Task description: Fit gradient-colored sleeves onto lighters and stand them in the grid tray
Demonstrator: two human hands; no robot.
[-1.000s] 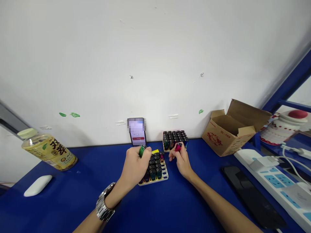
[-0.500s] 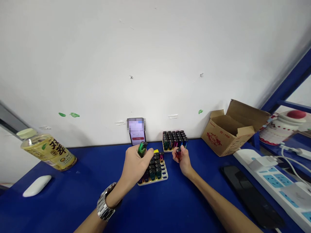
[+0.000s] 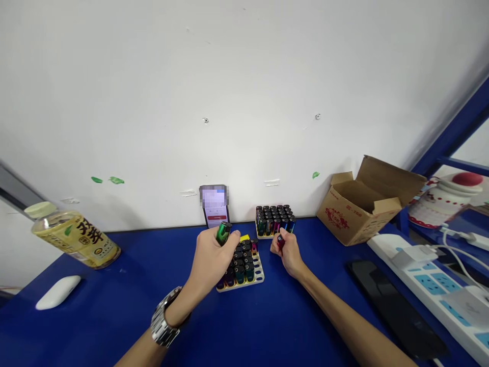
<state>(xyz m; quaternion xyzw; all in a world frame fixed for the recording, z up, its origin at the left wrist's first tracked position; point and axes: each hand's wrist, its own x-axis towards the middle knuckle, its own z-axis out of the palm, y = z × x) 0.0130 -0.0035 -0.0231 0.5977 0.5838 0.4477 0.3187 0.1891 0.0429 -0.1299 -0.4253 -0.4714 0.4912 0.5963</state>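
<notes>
Evidently, the red lighter (image 3: 280, 241) lies just right of the near tray (image 3: 244, 286)

The person's right hand (image 3: 291, 253) is curled closed around the red lighter, dark cap uppermost; its long axis looks close to upright, though the fingers hide most of the body. The left hand (image 3: 211, 253) is likewise closed, thumb along the side, on a green lighter (image 3: 222, 233) whose capped top leans away and to the right.

The relation that probably counts is sideways: the near tray's right edge shows a line of vacant slots, with a pink lighter (image 3: 254, 247) close to the far right corner. The right hand is nearer to that edge; the left hand covers the tray's far left part in this view, and whether it touches cannot be told.

Beyond the right hand, the far tray (image 3: 266, 237), packed with capped lighters (image 3: 275, 226), sits by the far edge of the tabletop (image 3: 133, 306).
</notes>
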